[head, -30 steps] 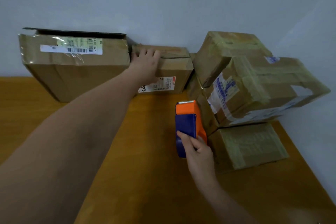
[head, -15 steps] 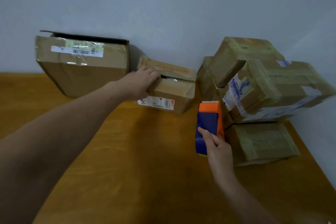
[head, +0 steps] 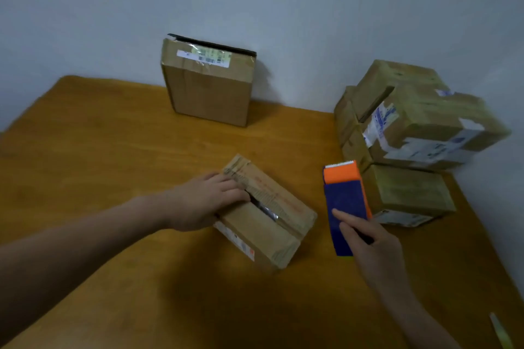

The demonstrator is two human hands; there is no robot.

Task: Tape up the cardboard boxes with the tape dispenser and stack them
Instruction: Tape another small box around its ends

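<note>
A small cardboard box lies on the wooden table in the middle, its top flaps parted along a dark gap. My left hand grips its left side, fingers curled over the top edge at the gap. My right hand holds the blue and orange tape dispenser upright just right of the box, forefinger stretched along its blue face. A stack of several taped boxes stands at the right by the wall.
A larger flat box with a barcode label leans upright against the wall at the back. The table's left edge and right edge are in view. A pale strip lies at the bottom right.
My left hand has pulled the small box from the wall toward me into the table's middle. The dispenser in my right hand stays near the stack. The view has shifted left and back.
</note>
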